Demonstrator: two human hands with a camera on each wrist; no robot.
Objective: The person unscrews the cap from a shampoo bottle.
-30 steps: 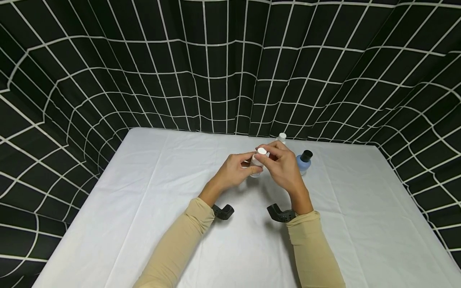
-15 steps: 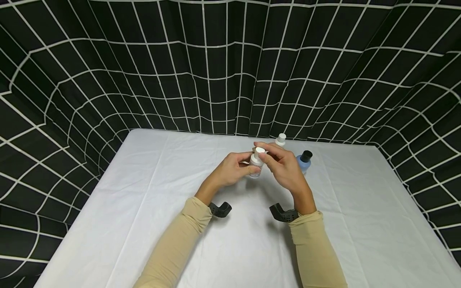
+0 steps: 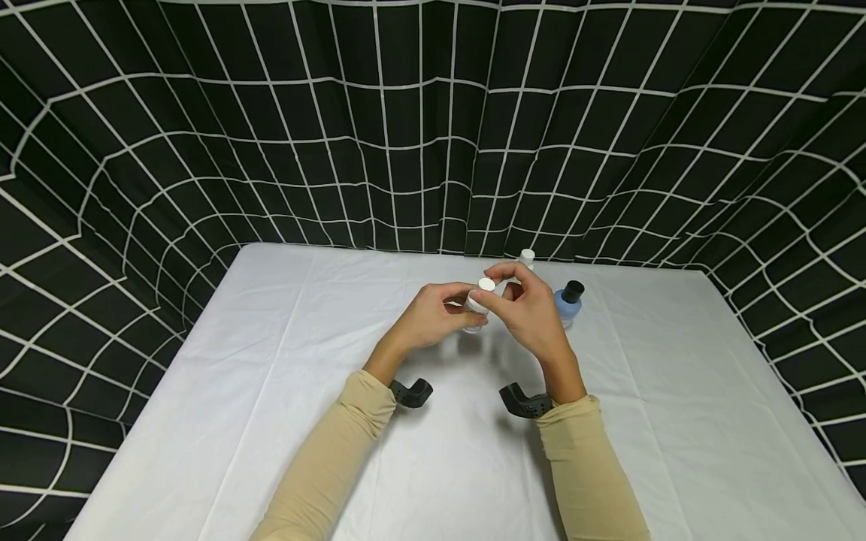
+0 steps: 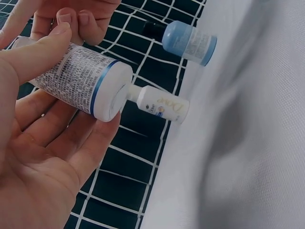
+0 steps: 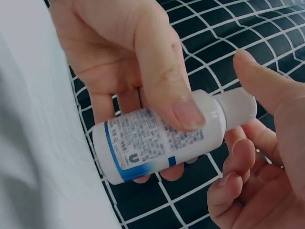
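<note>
1. Head view: both hands meet above the white table, near its far middle. The left hand grips a small white bottle, fingers curled round its body. The right hand has thumb and fingertips pinching the bottle's white cap. Just behind the hands stands a second white bottle; to its right, a blue bottle with a black cap. Both stand on the table near the black grid curtain. Tan sleeves cover both forearms.

2. Left wrist view: the bottle lies across the left hand's fingers, held up off the table, with the thumb pressed along its printed label and its flat base, ringed by a blue band, facing the camera. The right hand's curled fingertips sit at the cap end. Beyond are the second white bottle, labelled Dove, and the blue bottle.

3. Right wrist view: the left hand's thumb presses on the bottle's label, with fingers curled beneath. The right hand's thumb lies on the cap, and its curled fingers close in from below.
</note>
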